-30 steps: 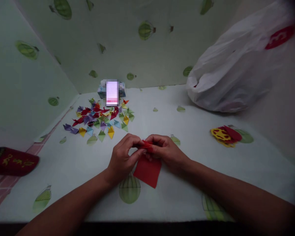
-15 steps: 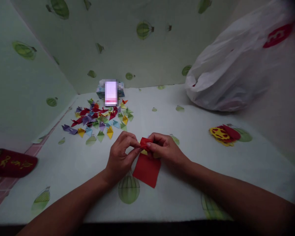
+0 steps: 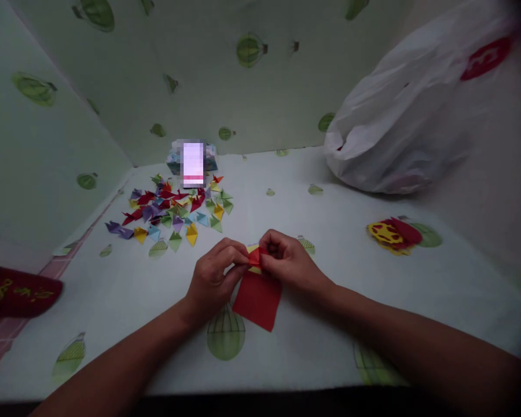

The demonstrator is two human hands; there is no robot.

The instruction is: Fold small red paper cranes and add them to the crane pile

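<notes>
My left hand (image 3: 212, 277) and my right hand (image 3: 289, 263) meet at the middle of the table, both pinching a small folded red paper piece (image 3: 255, 256) with a yellow underside showing. Below the fingers a flat red paper square (image 3: 257, 300) lies on the white cloth (image 3: 312, 341) printed with green balloons. A heap of several small folded paper pieces (image 3: 173, 211) in red, purple, yellow, green and blue lies to the far left of the hands.
A blurred phone (image 3: 193, 164) leans on a small box behind the heap. A big white plastic bag (image 3: 399, 121) sits at the back right. Red and yellow papers (image 3: 393, 233) lie at the right. A dark red object (image 3: 17, 289) rests at the left edge.
The fingers have worked the small red piece, turning it so more yellow shows. Both hands stay at the same spot; the view has drifted slightly.
</notes>
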